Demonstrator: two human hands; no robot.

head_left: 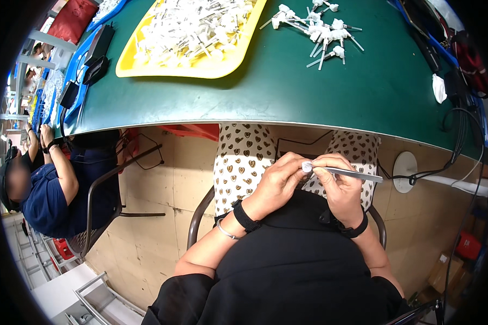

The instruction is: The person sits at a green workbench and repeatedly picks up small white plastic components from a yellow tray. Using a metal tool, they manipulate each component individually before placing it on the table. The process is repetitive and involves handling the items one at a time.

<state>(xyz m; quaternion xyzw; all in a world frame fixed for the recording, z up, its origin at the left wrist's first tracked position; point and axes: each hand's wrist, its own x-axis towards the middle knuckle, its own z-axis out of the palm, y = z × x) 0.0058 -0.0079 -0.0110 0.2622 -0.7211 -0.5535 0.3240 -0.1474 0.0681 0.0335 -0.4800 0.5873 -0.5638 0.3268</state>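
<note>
My left hand (pixel 279 181) and my right hand (pixel 339 184) meet over my lap, below the table's edge. Between their fingertips sits a small white plastic part (pixel 307 167); the left fingers pinch it. A thin grey-white tube (pixel 355 174) sticks out of it to the right, and my right hand grips that tube. A black band is on each wrist, and a thin bangle is on the left arm.
A green table (pixel 309 92) carries a yellow tray (pixel 211 67) heaped with white parts and a loose pile of the same parts (pixel 322 30). Another person in a dark blue shirt (pixel 49 189) sits at the left. Cables (pixel 461 157) hang at the right.
</note>
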